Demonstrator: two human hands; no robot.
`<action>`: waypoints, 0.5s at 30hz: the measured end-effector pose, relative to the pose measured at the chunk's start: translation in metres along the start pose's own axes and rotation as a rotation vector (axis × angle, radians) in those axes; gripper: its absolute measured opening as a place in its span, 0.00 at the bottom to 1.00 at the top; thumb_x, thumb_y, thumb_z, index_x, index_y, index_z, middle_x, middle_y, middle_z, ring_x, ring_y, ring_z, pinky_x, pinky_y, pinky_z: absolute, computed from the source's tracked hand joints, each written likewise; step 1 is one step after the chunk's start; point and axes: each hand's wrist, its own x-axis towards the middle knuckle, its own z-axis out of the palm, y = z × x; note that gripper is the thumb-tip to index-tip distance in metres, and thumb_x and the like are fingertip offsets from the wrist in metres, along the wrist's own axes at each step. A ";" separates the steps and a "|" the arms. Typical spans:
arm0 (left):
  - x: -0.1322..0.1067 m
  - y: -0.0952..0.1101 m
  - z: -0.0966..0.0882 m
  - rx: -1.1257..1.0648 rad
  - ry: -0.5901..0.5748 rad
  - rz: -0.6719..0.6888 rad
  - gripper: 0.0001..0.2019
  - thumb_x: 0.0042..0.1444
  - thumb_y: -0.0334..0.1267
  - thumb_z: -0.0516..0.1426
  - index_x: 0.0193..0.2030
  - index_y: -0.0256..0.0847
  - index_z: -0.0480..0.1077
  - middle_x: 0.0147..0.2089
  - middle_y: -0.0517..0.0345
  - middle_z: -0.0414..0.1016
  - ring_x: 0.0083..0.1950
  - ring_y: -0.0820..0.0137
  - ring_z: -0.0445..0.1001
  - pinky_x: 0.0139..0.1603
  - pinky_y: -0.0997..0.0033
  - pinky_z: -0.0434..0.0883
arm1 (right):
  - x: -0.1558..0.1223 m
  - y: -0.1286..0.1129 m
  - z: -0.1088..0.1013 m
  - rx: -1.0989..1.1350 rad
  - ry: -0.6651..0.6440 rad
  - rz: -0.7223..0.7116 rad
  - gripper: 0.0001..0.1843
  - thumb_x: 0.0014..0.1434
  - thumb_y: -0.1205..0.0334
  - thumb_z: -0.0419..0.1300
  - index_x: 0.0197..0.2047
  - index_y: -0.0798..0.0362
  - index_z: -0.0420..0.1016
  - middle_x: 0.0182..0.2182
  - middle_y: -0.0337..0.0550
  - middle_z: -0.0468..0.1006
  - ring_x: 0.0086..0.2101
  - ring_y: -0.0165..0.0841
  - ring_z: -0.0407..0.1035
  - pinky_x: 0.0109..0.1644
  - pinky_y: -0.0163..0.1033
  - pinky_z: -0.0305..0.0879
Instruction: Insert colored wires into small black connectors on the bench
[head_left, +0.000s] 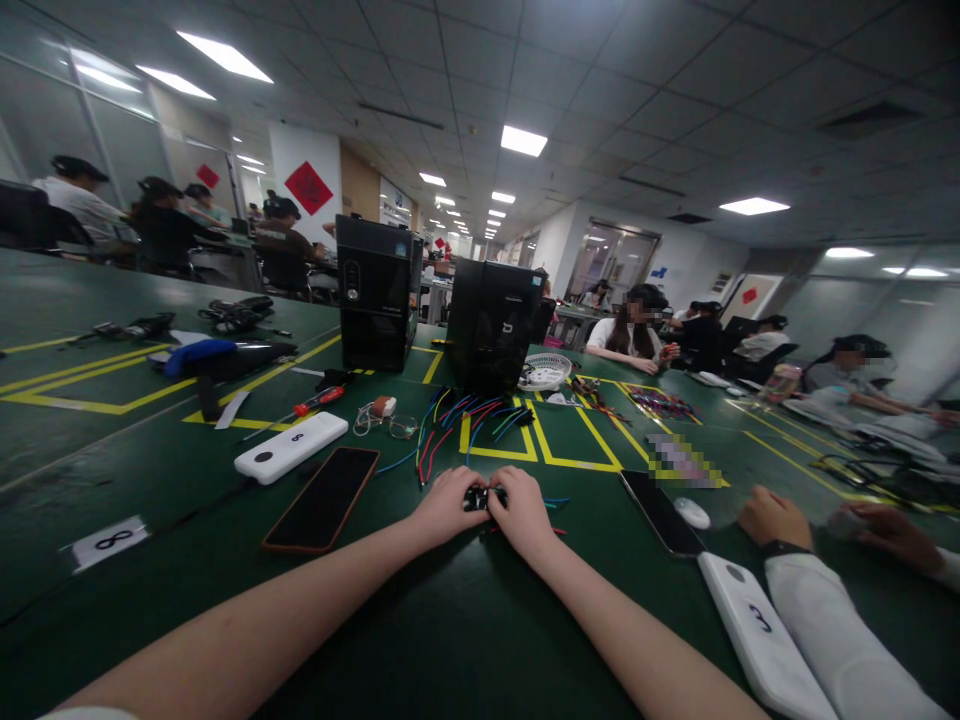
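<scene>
My left hand and my right hand meet low over the green table. Both are closed, fingertips pinching a small black part with light metallic spots. Its exact kind is too small to make out, and the fingers cover much of it. Short blue wire ends and a red one stick out beyond my right hand; whether they join the black part I cannot tell. Just past my hands lie loose red, blue and green-yellow wires, spread across the yellow tape lines.
Two black computer cases stand ahead. Leftward lie a phone, a white power bank, a red-handled screwdriver and eyeglasses. On the right are another phone, a white mouse, another power bank and a co-worker's hand.
</scene>
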 end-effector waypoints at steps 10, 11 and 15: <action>0.000 0.001 -0.001 -0.032 -0.019 -0.051 0.16 0.44 0.43 0.62 0.40 0.42 0.67 0.40 0.57 0.68 0.44 0.63 0.67 0.46 0.65 0.63 | 0.001 -0.004 -0.021 0.125 0.172 -0.020 0.07 0.57 0.68 0.48 0.36 0.54 0.66 0.36 0.45 0.70 0.40 0.34 0.63 0.46 0.40 0.56; 0.000 -0.001 -0.001 -0.044 0.002 -0.052 0.15 0.45 0.42 0.62 0.40 0.42 0.67 0.40 0.57 0.68 0.44 0.64 0.67 0.46 0.66 0.64 | 0.001 -0.004 -0.025 0.144 0.131 -0.051 0.07 0.57 0.68 0.48 0.36 0.54 0.66 0.35 0.45 0.70 0.39 0.33 0.63 0.44 0.39 0.57; 0.002 -0.007 0.002 -0.093 0.102 -0.068 0.13 0.47 0.37 0.60 0.41 0.41 0.68 0.40 0.56 0.67 0.43 0.65 0.68 0.45 0.67 0.65 | -0.003 -0.003 -0.034 0.108 -0.143 -0.266 0.05 0.56 0.67 0.52 0.36 0.53 0.68 0.34 0.43 0.70 0.37 0.32 0.63 0.42 0.37 0.58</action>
